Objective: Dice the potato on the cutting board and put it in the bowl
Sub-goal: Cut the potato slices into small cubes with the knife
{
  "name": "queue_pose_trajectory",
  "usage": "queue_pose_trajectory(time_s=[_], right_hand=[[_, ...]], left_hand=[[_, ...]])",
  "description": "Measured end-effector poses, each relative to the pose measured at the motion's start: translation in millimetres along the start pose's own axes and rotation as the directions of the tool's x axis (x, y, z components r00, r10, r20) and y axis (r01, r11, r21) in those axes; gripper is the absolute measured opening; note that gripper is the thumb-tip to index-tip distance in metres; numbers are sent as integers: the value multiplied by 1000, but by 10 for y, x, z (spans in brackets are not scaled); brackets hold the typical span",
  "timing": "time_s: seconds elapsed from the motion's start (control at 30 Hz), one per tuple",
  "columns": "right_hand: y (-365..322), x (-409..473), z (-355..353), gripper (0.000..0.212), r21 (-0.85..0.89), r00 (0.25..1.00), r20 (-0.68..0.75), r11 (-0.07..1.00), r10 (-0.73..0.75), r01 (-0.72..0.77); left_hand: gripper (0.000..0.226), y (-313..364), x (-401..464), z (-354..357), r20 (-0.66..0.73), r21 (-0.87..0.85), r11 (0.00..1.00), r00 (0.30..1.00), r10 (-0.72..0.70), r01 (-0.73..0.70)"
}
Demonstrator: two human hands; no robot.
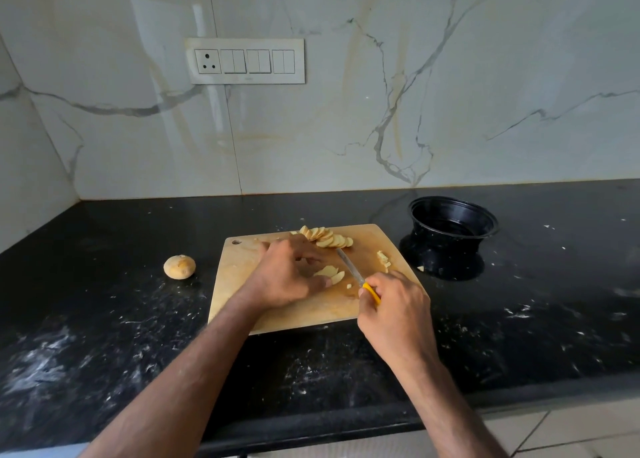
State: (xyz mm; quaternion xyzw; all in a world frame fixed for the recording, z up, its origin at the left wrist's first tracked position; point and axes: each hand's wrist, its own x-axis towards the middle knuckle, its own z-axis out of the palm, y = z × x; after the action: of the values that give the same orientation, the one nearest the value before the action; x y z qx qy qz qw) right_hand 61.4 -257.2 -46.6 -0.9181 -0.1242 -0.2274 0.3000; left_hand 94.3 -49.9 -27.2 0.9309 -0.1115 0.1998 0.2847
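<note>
Two bare forearms in view, no sleeves, no gloves. Left hand (287,276) and right hand (394,305): no rings, no watch, no bands at wrists. Fine hair visible along forearms.

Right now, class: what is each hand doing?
Left hand: fingers curled, pressing potato slices on the cutting board.
Right hand: gripping the knife.

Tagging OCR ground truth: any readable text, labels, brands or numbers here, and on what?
None readable.
Switch plate: a faint mark at the lower edge, too small to read.
Knife, board, bowl: no print visible.
</note>
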Motion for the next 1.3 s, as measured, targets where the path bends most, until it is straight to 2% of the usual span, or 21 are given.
queue_pose_trajectory(time_s=[0.07, 0.2, 0.4, 0.5, 0.63, 0.8, 0.93, 1.03, 1.13, 1.2, 1.3], right_hand=[[2, 2, 4, 9, 10, 1000, -13, 1000, 8, -7], [13, 4, 6, 13, 18, 999, -30, 1000, 18, -18], [2, -3, 11, 15, 16, 999, -37, 1000, 15, -14], [8, -6, 15, 15, 19, 999, -36, 1000, 15, -15], [6, -7, 17, 15, 19, 999, -36, 1000, 13, -13], [-8, -14, 9, 16, 12, 999, -48, 1000, 12, -11], [-6, -17, 8, 14, 15, 999, -44, 1000, 17, -16], [-5, -12, 11, 10, 15, 999, -43, 1000, 14, -14], [4, -14, 16, 11, 16, 999, -38, 1000, 9, -9], [10, -13, 17, 11, 16, 999, -34, 1000, 8, -8], [14, -4, 25, 11, 7, 1000, -24, 1000, 1, 0]], left_hand=[[22, 46, -14, 47, -37, 18, 997, 996, 81, -80], [12, 136, -7, 130, 14, 196, 969, 989, 149, -149], [27, 171, -9, 169, 52, 345, 926, 988, 146, -155], [25, 187, -2, 145, 88, 384, 909, 986, 139, -162], [25, 236, -23, 144, 151, 494, 828, 964, 219, -266], [21, 272, -33, 168, 139, 552, 776, 951, 275, -305], [19, 257, -52, 186, 62, 521, 820, 969, 241, -237], [17, 246, -48, 198, -20, 448, 888, 992, 124, -102], [15, 201, -25, 177, -123, 284, 956, 992, -42, 75], [24, 155, -4, 153, -116, 223, 961, 983, -142, 165], [35, 119, -3, 140, -20, 207, 957, 978, -206, 205]])
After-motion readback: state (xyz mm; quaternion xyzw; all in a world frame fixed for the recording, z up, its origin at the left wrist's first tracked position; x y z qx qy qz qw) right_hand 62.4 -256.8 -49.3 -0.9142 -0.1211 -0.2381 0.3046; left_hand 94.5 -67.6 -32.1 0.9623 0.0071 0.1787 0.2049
